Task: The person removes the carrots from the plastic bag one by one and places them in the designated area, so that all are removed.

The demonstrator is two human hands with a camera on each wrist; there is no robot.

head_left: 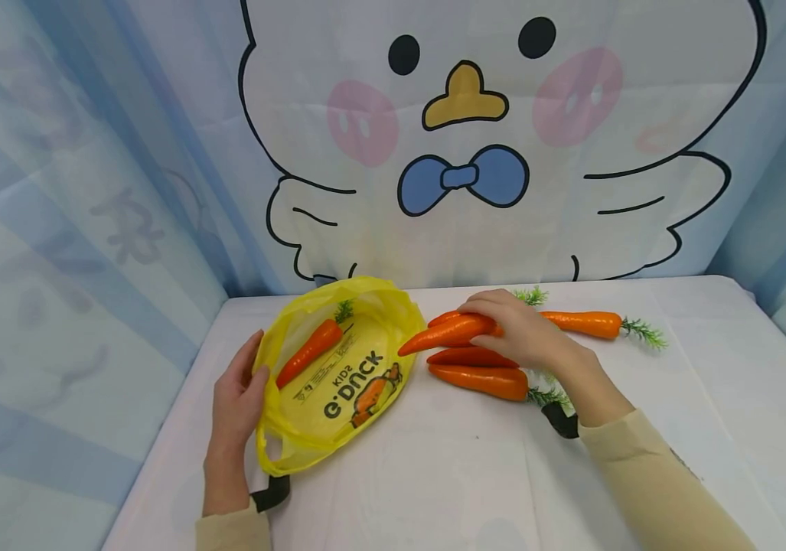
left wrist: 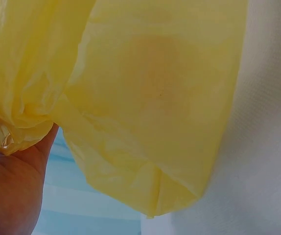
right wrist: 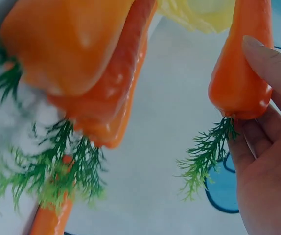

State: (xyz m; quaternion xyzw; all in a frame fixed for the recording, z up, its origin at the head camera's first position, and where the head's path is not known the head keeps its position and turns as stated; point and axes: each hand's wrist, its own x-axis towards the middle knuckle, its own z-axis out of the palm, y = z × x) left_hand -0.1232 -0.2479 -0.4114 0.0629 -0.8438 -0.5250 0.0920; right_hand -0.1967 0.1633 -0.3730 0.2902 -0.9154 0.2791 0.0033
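A yellow plastic bag (head_left: 358, 287) lies with its mouth spread toward me, and one toy carrot (head_left: 311, 351) rests inside it. My left hand (head_left: 237, 402) grips the bag's left rim; in the left wrist view the bunched yellow film (left wrist: 23, 93) covers most of the fingers. Between thumb and fingers my right hand (head_left: 526, 333) holds another carrot (head_left: 449, 335), its tip pointing at the bag's right edge. The right wrist view shows that held carrot (right wrist: 241, 73) by its thick end, green leaves hanging below. Under and beside this hand lie several more carrots (head_left: 478, 381).
Farther right on the white tabletop (head_left: 434, 474) lies a carrot (head_left: 588, 324) with its leaves pointing right. A curtain with a printed cartoon duck (head_left: 464, 252) hangs behind the table, and a blue-white curtain (head_left: 55, 306) stands along the left side.
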